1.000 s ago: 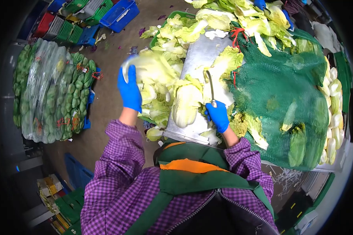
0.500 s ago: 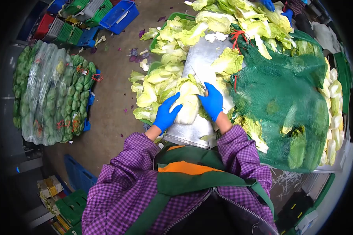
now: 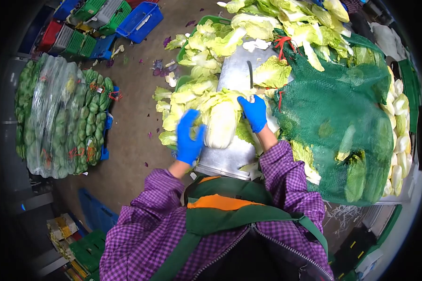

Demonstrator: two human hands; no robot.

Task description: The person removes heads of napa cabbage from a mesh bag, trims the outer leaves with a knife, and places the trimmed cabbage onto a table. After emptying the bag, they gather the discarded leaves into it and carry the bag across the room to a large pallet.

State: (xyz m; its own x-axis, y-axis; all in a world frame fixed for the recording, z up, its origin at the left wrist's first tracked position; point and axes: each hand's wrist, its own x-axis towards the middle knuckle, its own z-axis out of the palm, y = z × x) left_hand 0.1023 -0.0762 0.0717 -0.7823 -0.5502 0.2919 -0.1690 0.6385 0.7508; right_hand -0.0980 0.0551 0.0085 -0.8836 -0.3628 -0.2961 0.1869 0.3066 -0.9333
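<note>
Two blue-gloved hands work on one napa cabbage (image 3: 222,122) that lies lengthwise on the metal surface (image 3: 237,70), its pale body pointing toward the person and its leafy top spread away from them. The left hand (image 3: 189,136) is blurred; it lies against the cabbage's left flank, fingers curved around the side, though whether the grip is truly closed on the head or only pressed to it cannot be told. The right hand (image 3: 254,112) is clenched on the handle of a knife (image 3: 250,75), whose dark blade points away from the person, above the far end of the head. Loose outer leaves (image 3: 206,42) lie heaped to the left of and beyond the cabbage, some spilling over a green crate (image 3: 192,40). A green mesh sack (image 3: 337,107) with more cabbages inside fills the right side of the surface, and trimmed pale heads (image 3: 398,140) are stacked along the far right edge. On the floor at left sit wrapped bundles of green vegetables (image 3: 61,117) and coloured crates (image 3: 140,18). By the look of it, the step in hand is trimming: the head is steadied while the knife stands ready at the end where outer leaves hang loose. The next move would probably call for a firm hold with the left hand, fingers well clear of the blade's path, and a controlled cut or peel to free the outer leaves.
</note>
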